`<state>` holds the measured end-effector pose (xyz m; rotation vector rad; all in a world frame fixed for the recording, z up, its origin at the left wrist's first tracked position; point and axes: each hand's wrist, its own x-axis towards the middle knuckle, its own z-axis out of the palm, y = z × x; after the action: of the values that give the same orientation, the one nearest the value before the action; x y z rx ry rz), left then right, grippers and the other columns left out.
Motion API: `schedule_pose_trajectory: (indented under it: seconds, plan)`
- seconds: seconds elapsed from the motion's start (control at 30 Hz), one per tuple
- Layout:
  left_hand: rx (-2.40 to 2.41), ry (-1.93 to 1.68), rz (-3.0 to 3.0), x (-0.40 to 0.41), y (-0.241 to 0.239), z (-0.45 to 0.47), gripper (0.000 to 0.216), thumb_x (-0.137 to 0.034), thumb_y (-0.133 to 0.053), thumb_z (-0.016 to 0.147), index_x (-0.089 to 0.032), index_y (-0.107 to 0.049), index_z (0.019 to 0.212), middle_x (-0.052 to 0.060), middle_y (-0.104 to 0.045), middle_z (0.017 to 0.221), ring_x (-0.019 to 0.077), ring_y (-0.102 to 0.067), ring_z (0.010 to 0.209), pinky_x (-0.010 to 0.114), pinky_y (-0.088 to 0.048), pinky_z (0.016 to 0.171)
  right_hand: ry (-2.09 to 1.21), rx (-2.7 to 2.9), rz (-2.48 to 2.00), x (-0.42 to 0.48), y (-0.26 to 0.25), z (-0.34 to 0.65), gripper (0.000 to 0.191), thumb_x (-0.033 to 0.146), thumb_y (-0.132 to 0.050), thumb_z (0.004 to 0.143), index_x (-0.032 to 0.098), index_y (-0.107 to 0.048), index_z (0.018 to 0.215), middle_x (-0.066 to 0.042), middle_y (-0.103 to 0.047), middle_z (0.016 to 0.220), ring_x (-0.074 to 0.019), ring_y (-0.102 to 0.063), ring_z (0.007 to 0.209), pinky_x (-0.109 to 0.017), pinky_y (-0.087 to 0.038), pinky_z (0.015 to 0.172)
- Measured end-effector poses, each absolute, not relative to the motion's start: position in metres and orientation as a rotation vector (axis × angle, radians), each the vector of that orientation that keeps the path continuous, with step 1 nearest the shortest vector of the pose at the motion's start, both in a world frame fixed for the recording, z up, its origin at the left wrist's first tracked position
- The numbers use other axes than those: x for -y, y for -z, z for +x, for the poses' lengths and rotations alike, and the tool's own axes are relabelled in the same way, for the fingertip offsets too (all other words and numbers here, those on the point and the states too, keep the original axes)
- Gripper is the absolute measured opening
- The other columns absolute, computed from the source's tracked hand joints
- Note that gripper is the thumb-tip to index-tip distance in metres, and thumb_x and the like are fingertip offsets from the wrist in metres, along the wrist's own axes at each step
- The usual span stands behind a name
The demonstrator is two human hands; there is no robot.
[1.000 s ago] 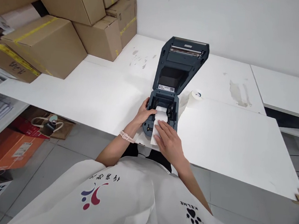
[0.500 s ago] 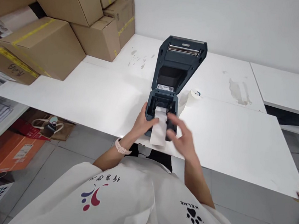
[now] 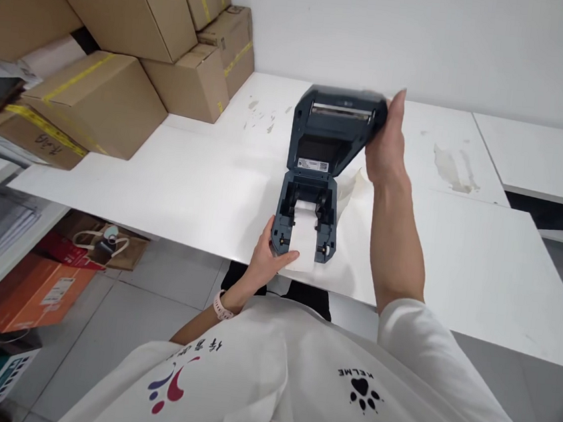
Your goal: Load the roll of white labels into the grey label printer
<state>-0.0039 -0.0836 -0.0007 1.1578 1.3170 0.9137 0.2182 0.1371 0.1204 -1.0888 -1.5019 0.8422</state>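
A dark blue-grey label printer (image 3: 330,226) stands at the table's near edge with its lid (image 3: 299,129) raised. Out of its bay a white label strip (image 3: 304,230) runs over the front. My left hand (image 3: 262,263) grips the printer's front left corner, its thumb resting on the strip's near end. Up at the lid's right top edge, my right hand (image 3: 388,148) holds on, with some of its fingers hidden behind the lid. A loose pale paper strip (image 3: 349,190) lies right of the printer, partly behind my right forearm.
Cardboard boxes (image 3: 96,101) with yellow tape are stacked on the left of the white table (image 3: 204,183). A white wall (image 3: 430,39) closes off the back. Below on the left, an orange box (image 3: 34,292) and a paper bag (image 3: 126,248) stand on the floor.
My right hand has gone from beside the label strip up to the lid, which has tipped slightly forward. My left thumb has slid toward the strip's near end. My right arm now hides the paper roll.
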Motion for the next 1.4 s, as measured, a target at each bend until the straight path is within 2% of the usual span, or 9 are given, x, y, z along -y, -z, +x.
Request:
schedule_pose_trajectory:
  seconds: [0.13,0.23,0.33,0.47,0.7,0.93,1.07,1.17,1.4]
  plan:
    - [-1.183,-0.961,1.042,0.080,0.003,-0.017,0.103,-0.077,-0.060,0.084,-0.035,-0.014,0.167,0.007,-0.017,0.178,0.0340,-0.022,0.162,0.049,-0.032,0.128,-0.836,1.639,-1.148,-0.055,-0.085,0.220,0.097,0.083,0.002,0.094,0.027,-0.056,0.148,-0.003,-0.054,0.158,-0.0305,-0.040,0.155,-0.050,-0.042,0.124]
    - [-1.165,-1.010,0.970,0.071,-0.004,-0.024,0.091,-0.081,-0.040,0.092,-0.034,-0.017,0.166,0.007,-0.022,0.176,0.0312,-0.024,0.162,0.049,-0.030,0.129,-0.799,1.755,-1.175,-0.004,-0.059,0.218,0.072,0.080,-0.036,0.097,0.034,-0.053,0.149,0.000,-0.045,0.165,-0.0292,-0.030,0.160,-0.053,-0.030,0.131]
    - [-1.210,-1.034,0.947,0.058,-0.016,-0.020,0.084,-0.075,-0.041,0.095,-0.033,-0.021,0.165,0.006,-0.023,0.176,0.0296,-0.021,0.163,0.049,-0.027,0.130,-0.845,1.637,-1.259,0.027,-0.033,0.209,0.082,0.065,-0.064,0.092,0.037,-0.032,0.161,-0.003,-0.026,0.175,-0.0280,-0.023,0.163,-0.054,-0.029,0.131]
    - [-1.201,-0.956,0.929,0.048,-0.027,-0.005,0.089,-0.064,-0.065,0.089,-0.030,-0.027,0.163,0.008,-0.031,0.173,0.0344,-0.030,0.160,0.049,-0.035,0.127,-1.058,1.302,-1.376,0.051,-0.004,0.200,0.099,0.061,-0.068,0.090,0.036,-0.009,0.167,-0.009,-0.018,0.177,-0.0293,-0.026,0.162,-0.057,-0.037,0.127]
    - [-1.110,-1.022,1.019,0.049,-0.025,0.003,0.078,-0.052,-0.071,0.089,-0.029,-0.039,0.156,0.010,-0.051,0.160,0.0333,-0.048,0.148,0.048,-0.043,0.121,-1.271,1.261,-1.294,0.067,0.007,0.197,0.074,0.053,-0.051,0.101,0.037,-0.020,0.166,-0.007,-0.045,0.166,-0.0284,-0.049,0.149,-0.056,-0.050,0.117]
    - [-1.286,-1.156,1.165,0.063,-0.016,0.007,0.067,-0.055,-0.068,0.089,-0.030,-0.046,0.147,0.010,-0.056,0.151,0.0287,-0.053,0.139,0.042,-0.046,0.113,-1.212,1.295,-1.311,0.063,0.003,0.193,0.076,0.054,-0.050,0.100,0.034,-0.017,0.166,-0.007,-0.040,0.168,-0.0275,-0.044,0.152,-0.055,-0.048,0.119]
    - [-1.602,-1.318,1.148,0.095,-0.001,0.004,0.032,-0.054,-0.069,0.087,-0.024,-0.066,0.100,0.004,-0.068,0.095,0.0185,-0.063,0.089,0.034,-0.051,0.083,-1.234,1.282,-1.307,0.063,0.005,0.194,0.074,0.055,-0.051,0.099,0.033,-0.022,0.164,-0.008,-0.040,0.168,-0.0272,-0.046,0.150,-0.053,-0.049,0.118]
    - [-1.394,-0.979,1.078,0.106,0.003,0.003,0.049,-0.059,-0.063,0.088,-0.022,-0.056,0.058,-0.001,-0.051,0.056,0.0135,-0.050,0.060,0.031,-0.043,0.064,-1.202,1.226,-1.313,0.062,0.009,0.194,0.075,0.056,-0.055,0.096,0.032,-0.030,0.161,-0.009,-0.044,0.165,-0.0287,-0.048,0.149,-0.053,-0.047,0.119]
    - [-1.102,-0.723,0.828,0.098,-0.011,0.009,0.041,-0.055,-0.072,0.080,-0.020,-0.065,0.062,-0.007,-0.044,0.043,0.0065,-0.030,0.043,0.027,-0.024,0.048,-1.067,1.283,-1.401,0.065,0.007,0.189,0.075,0.054,-0.051,0.099,0.032,-0.022,0.164,-0.009,-0.037,0.169,-0.0283,-0.042,0.153,-0.052,-0.047,0.119]
